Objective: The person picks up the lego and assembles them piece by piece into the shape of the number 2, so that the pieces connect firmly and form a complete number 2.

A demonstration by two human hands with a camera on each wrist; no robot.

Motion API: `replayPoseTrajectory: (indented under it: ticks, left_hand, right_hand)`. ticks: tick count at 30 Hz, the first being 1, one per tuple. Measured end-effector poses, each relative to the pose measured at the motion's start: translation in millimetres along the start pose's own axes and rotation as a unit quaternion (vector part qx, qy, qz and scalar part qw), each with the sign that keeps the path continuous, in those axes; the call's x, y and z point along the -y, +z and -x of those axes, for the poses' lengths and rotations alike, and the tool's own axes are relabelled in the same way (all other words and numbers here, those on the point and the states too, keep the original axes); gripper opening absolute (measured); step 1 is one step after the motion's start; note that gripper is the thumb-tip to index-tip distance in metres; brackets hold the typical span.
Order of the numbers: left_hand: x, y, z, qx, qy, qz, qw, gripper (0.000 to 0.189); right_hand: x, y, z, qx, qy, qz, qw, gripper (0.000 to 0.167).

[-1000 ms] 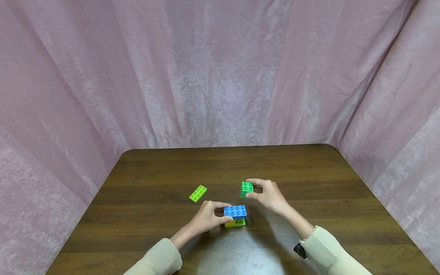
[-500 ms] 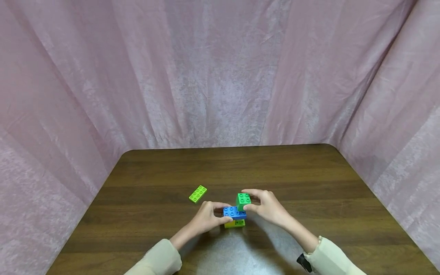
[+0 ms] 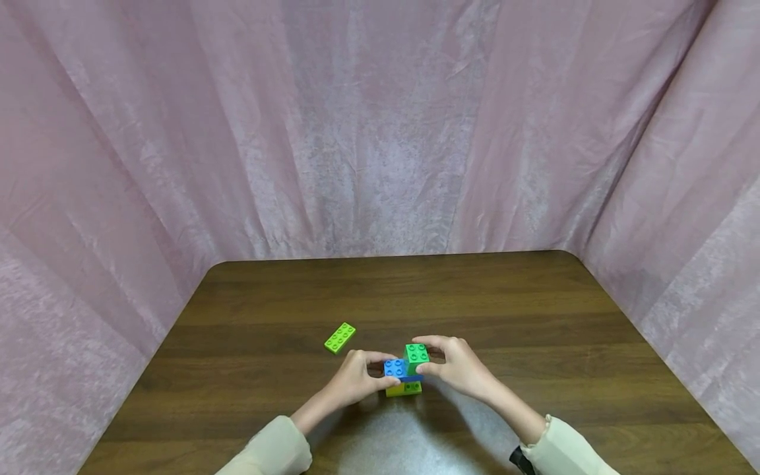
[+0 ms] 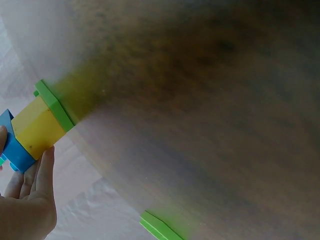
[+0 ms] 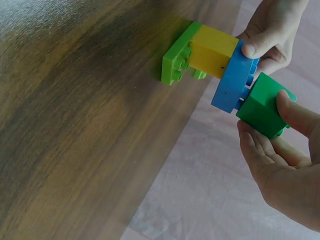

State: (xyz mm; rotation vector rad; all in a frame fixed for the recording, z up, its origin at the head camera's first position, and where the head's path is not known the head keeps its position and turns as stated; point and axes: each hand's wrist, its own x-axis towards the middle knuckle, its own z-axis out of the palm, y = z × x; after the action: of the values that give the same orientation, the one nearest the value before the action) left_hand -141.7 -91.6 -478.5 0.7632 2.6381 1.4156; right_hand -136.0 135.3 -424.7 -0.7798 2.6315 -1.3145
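A stack stands near the middle of the table: a lime green plate [image 5: 176, 57] at the bottom, a yellow block [image 5: 214, 50] on one end of it, and a thin blue brick [image 3: 393, 369] on top. My left hand [image 3: 356, 378] pinches the blue brick at its left end between thumb and fingers. Between the thumb and fingers of my right hand [image 3: 462, 371] is a green brick [image 3: 417, 353] with a square top. It sits over the blue brick's right end. In the right wrist view, blue studs show in a narrow gap between the two.
A second lime green plate [image 3: 340, 338] lies flat on the wooden table [image 3: 267, 310], beyond the left hand. Pink curtains [image 3: 380, 132] hang behind the table and on both sides. A dark strap [image 3: 521, 460] shows at the right cuff.
My right hand has brought the green brick toward me, slightly left and down, from behind the stack to over the blue brick's right end. The left hand keeps its hold on the blue brick.
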Motion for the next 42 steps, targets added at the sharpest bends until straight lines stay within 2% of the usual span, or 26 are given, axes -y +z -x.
replayPoseTrajectory:
  ticks: [16, 30, 42]
  left_hand:
    - [2.3, -2.0, 1.1, 0.001, -0.002, -0.004, 1.0, 0.031]
    - [1.7, 0.6, -1.7, 0.01, -0.008, 0.012, 0.9998, 0.031]
    - [2.6, -0.9, -1.3, 0.007, 0.001, -0.003, 1.0, 0.032]
  right_hand:
    - [-5.2, 4.4, -4.0, -0.006, -0.03, 0.034, 0.999, 0.039]
    - [-6.5, -3.8, -7.2, 0.014, -0.055, 0.04, 0.9976, 0.038]
    - [-11.4, 5.3, -1.0, -0.01, -0.074, 0.077, 0.9942, 0.039]
